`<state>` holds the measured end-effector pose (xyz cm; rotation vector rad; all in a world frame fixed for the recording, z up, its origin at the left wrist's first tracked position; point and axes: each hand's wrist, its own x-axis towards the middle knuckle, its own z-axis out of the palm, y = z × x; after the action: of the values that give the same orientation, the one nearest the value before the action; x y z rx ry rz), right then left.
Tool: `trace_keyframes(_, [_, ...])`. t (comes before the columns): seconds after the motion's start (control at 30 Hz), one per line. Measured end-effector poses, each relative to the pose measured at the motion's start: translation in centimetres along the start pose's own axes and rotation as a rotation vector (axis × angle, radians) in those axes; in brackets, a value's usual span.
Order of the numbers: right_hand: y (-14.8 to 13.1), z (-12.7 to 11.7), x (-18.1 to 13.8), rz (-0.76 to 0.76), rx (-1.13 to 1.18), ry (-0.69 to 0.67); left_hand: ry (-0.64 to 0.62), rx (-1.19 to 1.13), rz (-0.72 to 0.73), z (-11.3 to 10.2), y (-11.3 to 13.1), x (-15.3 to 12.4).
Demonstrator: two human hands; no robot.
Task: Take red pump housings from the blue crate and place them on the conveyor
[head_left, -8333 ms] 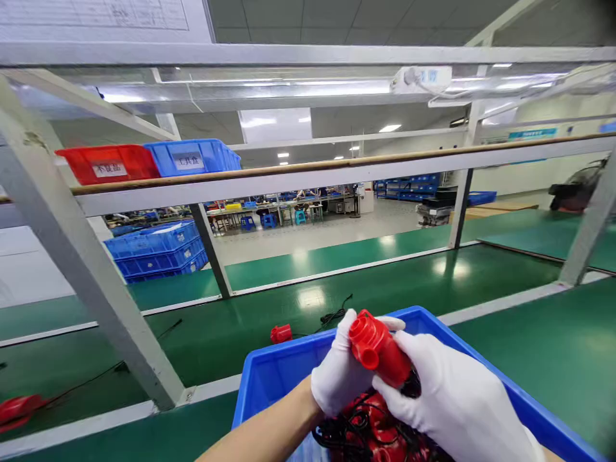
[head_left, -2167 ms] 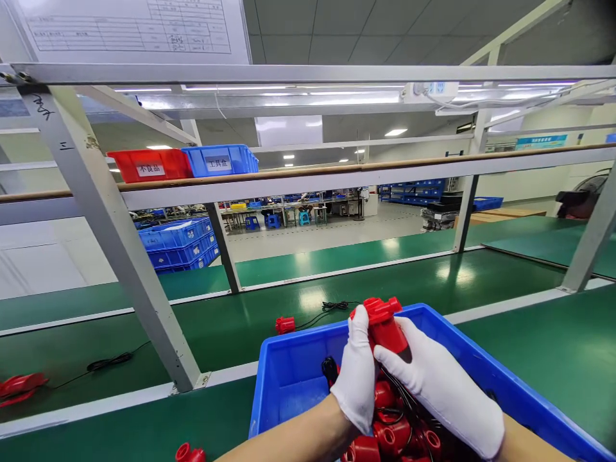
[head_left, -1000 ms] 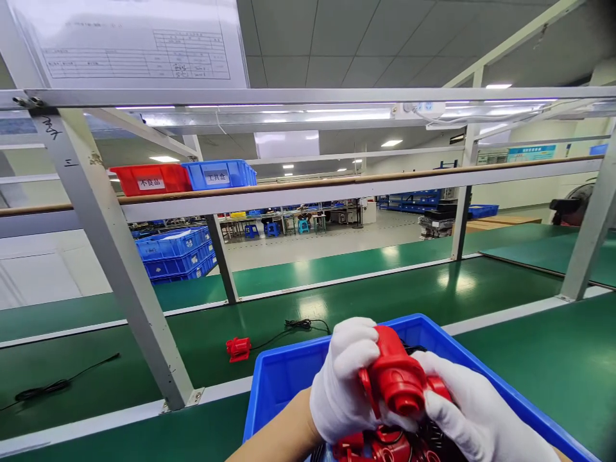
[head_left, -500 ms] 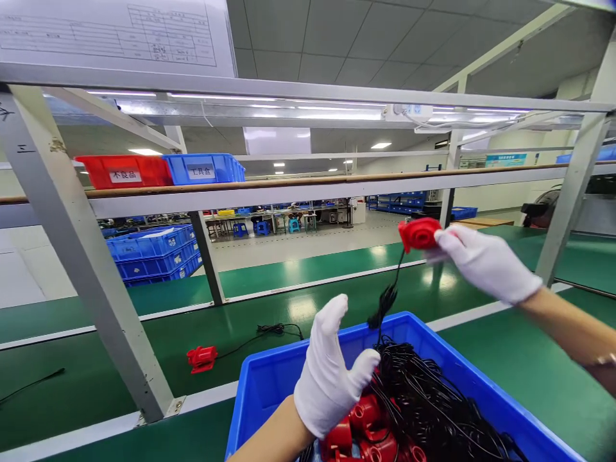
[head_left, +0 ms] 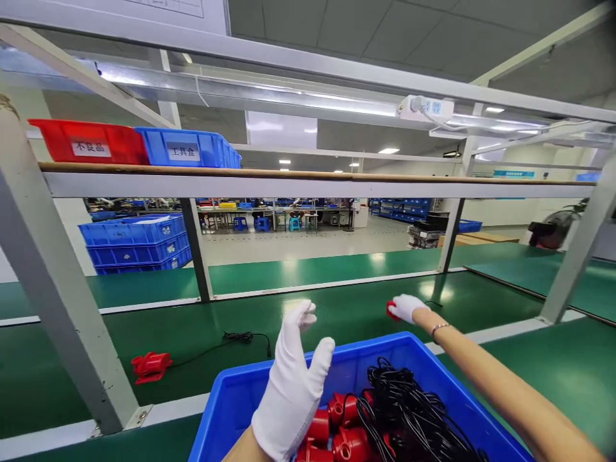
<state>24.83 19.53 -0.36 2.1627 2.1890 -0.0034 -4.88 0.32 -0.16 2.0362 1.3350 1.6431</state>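
Note:
My right hand [head_left: 408,307], in a white glove, reaches out over the green bench and grips a red plastic part [head_left: 391,310], mostly hidden by the fingers. A short bit of black cord [head_left: 434,303] shows just beyond this hand. My left hand [head_left: 294,378], gloved too, hovers over the near side of a blue bin [head_left: 385,346], thumb and fingers apart and nothing between them. Inside the bin lie several red round-bodied parts [head_left: 350,443] and a tangle of black cords [head_left: 414,410]. Another red part [head_left: 151,367] with its black cord [head_left: 238,337] rests on the bench at left.
Slanted metal posts [head_left: 62,276] frame the bench on both sides. A shelf [head_left: 308,183] crosses ahead, holding a red bin [head_left: 89,144] and a smaller blue bin [head_left: 192,149]. Stacked blue crates [head_left: 135,244] stand behind at left. A power strip [head_left: 426,108] hangs above.
My right hand has carried the red part forward and down, from above the bin to the bench surface beyond it. My left hand stays open over the bin. The view has shifted.

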Motion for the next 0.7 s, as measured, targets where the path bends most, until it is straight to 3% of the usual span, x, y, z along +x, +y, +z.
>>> trace_keyframes(0.1, [-0.9,3.7,0.3,-0.035,-0.029,-0.119,-0.011,-0.017,-0.041,0.1,-0.1,0.3])
trace_keyframes(0.17, [-1.1,3.9,0.5,-0.057,-0.046,-0.145,-0.016,-0.062,-0.07,0.1,0.0,0.5])
trace_keyframes(0.27, [-1.4,1.7,0.6,-0.101,-0.078,-0.068,-0.002,-0.16,-0.119,-0.1,0.3,0.9])
trace_keyframes(0.37, [-3.5,-1.2,-0.8,-0.201,-0.088,0.087,0.027,-0.238,-0.136,-0.6,0.7,1.1])
trace_keyframes(0.5, [-9.8,-1.3,-7.7,-0.521,-0.054,0.164,0.044,-0.314,-0.129,-0.8,1.0,1.1])
trace_keyframes(0.6, [-14.4,1.4,-15.2,-0.8,-0.025,0.057,0.048,-0.351,-0.117,-0.5,1.1,0.7])
trace_keyframes(0.7, [-17.2,4.0,-21.9,-1.015,-0.006,-0.076,0.033,-0.354,-0.105,-0.1,1.0,0.3])
